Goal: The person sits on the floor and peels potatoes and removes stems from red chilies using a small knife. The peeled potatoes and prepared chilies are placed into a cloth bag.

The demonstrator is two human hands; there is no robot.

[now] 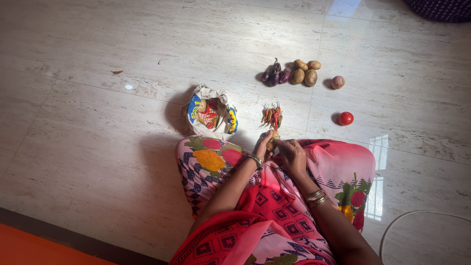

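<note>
I sit on a pale tiled floor in a pink patterned garment. My left hand [262, 145] and my right hand [292, 154] meet above my lap, both gripping a small tan vegetable [273, 139], maybe a piece of ginger or a small potato. Just beyond my hands lies a small pile of red chillies [272, 116]. To the left of the chillies stands an open cloth bag [211, 115] with vegetables showing inside.
Farther out lie small purple aubergines [274, 75], several brown potatoes [305, 72], a reddish onion [338, 82] and a red tomato [345, 118]. A white cable [417, 216] curves at the lower right. An orange strip [39, 248] lies at the bottom left.
</note>
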